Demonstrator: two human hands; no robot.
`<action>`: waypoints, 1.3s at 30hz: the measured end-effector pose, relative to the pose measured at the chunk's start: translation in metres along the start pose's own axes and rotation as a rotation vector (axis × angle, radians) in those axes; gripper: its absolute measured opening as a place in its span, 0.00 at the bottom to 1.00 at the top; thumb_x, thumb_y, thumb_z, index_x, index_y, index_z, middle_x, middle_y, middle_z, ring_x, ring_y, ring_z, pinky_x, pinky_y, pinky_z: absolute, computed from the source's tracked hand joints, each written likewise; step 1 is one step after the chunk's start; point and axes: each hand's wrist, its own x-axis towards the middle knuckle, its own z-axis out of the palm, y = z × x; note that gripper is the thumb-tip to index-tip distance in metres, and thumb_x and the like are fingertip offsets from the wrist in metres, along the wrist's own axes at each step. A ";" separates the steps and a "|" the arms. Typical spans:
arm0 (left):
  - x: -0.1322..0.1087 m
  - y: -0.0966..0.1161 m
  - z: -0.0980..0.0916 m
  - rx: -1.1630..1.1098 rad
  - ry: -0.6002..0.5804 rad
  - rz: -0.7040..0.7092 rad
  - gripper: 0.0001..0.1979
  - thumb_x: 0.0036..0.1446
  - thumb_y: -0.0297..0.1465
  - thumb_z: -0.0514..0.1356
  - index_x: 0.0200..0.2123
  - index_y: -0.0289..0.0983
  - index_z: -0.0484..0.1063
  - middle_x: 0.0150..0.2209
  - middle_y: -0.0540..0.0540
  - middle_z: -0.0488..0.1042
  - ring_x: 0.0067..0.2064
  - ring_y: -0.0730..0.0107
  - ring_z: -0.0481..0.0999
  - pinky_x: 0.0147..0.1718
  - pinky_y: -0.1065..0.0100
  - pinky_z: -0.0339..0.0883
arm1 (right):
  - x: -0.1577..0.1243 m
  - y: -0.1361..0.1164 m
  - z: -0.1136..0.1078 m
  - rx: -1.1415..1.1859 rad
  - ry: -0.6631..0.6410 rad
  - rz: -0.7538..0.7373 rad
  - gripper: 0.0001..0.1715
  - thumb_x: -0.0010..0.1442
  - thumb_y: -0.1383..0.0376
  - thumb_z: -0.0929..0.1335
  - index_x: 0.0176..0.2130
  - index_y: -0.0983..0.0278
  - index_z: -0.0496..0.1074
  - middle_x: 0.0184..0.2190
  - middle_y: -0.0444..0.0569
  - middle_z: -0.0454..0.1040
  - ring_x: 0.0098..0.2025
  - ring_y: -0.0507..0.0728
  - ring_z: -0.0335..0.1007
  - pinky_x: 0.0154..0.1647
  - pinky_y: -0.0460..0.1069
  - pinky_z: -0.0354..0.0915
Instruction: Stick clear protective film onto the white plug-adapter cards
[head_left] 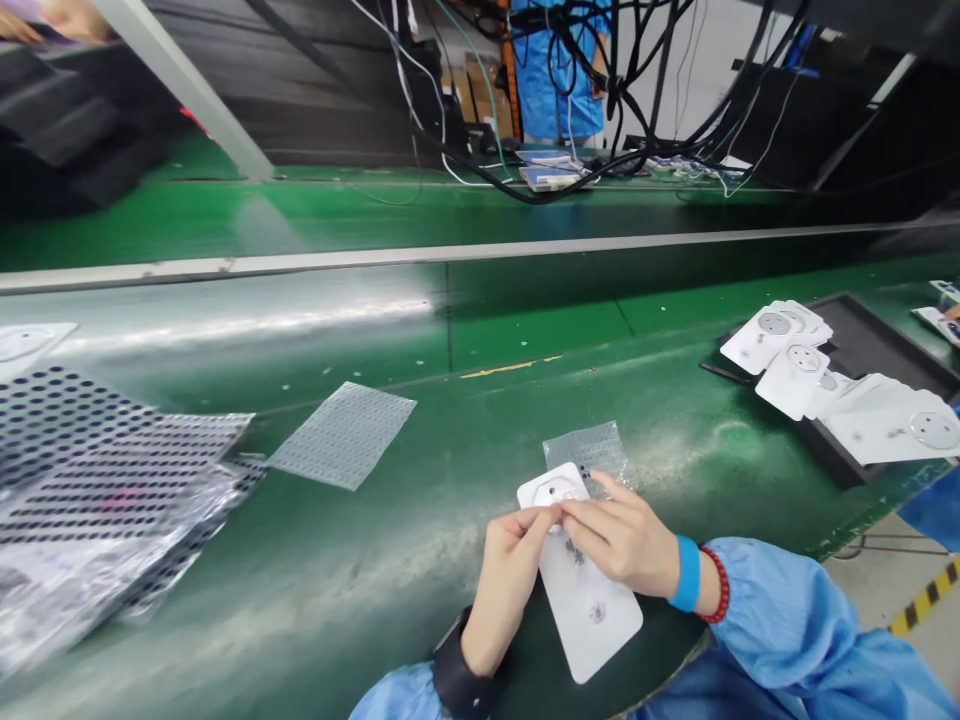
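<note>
A long white socket panel (589, 605) lies at the near edge of the green belt (525, 400), its round socket recess at the far end. My left hand (510, 575) and my right hand (622, 540) both pinch the panel near its middle, fingertips meeting over it. A small clear perforated bag (592, 447) lies on the belt just behind the panel, touching its far end. My right wrist carries a blue band and a red bead bracelet; my left wrist carries a dark cuff.
A stack of perforated bags (97, 480) fills the left, with one loose bag (343, 435) beside it. A black tray (870, 345) at right holds several white socket panels (795, 375). Cables (585, 150) hang at the back, where a person in blue (559, 70) stands.
</note>
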 end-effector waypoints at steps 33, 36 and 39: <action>-0.031 0.020 0.007 0.026 -0.054 0.301 0.16 0.59 0.36 0.57 0.48 0.35 0.72 0.34 0.47 0.77 0.29 0.72 0.71 0.29 0.76 0.65 | 0.016 -0.002 -0.013 0.342 0.149 0.233 0.11 0.63 0.76 0.62 0.43 0.67 0.69 0.44 0.56 0.71 0.49 0.58 0.68 0.56 0.60 0.64; -0.030 0.018 0.006 0.042 -0.060 0.306 0.16 0.60 0.36 0.57 0.49 0.36 0.72 0.34 0.48 0.76 0.29 0.74 0.69 0.29 0.76 0.64 | 0.014 -0.004 -0.016 0.201 0.122 0.170 0.12 0.64 0.76 0.61 0.45 0.69 0.69 0.44 0.58 0.72 0.50 0.59 0.68 0.56 0.59 0.63; -0.029 0.017 0.005 0.059 -0.056 0.315 0.15 0.61 0.36 0.57 0.49 0.37 0.71 0.33 0.49 0.76 0.29 0.75 0.68 0.30 0.77 0.63 | 0.011 -0.006 -0.017 0.078 0.088 0.119 0.12 0.65 0.76 0.60 0.45 0.72 0.70 0.45 0.60 0.73 0.52 0.60 0.67 0.56 0.59 0.63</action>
